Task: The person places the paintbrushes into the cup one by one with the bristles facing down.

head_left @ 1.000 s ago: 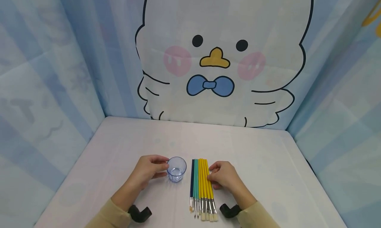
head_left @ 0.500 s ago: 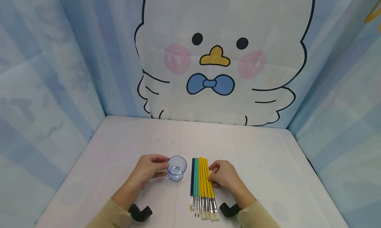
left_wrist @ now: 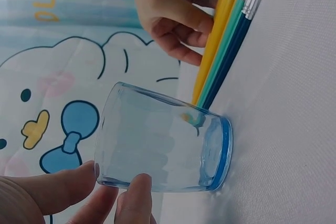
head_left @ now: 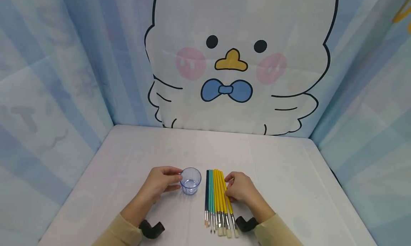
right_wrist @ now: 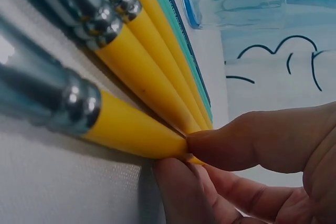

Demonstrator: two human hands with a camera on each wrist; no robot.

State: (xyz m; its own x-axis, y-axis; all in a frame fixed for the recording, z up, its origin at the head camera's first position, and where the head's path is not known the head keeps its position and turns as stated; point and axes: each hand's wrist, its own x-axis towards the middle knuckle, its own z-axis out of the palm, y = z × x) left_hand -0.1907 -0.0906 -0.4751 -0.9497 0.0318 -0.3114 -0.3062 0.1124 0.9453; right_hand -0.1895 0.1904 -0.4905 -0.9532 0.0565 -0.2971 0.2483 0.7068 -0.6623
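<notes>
A clear bluish plastic cup (head_left: 191,183) stands upright on the white table. My left hand (head_left: 160,182) holds it at its left side, fingertips against the wall and rim, as the left wrist view shows. Right of the cup lies a row of paintbrushes (head_left: 216,194) with dark blue, teal and yellow handles, bristles toward me. My right hand (head_left: 242,187) pinches the outermost yellow paintbrush (right_wrist: 135,130) between thumb and finger, low over the table. Its metal ferrule (right_wrist: 50,90) stands a little apart from the neighbouring brush. Part of its handle is hidden behind the fingers.
The white tabletop (head_left: 276,160) runs back to a curtain (head_left: 231,114) printed with a cartoon bird. Blue striped curtains (head_left: 48,96) close off both sides. A black curved piece (head_left: 152,230) sits at each wrist.
The outermost yellow paintbrush has swung its bristle end rightward, away from the row, under my right hand. My left hand and the cup keep their place.
</notes>
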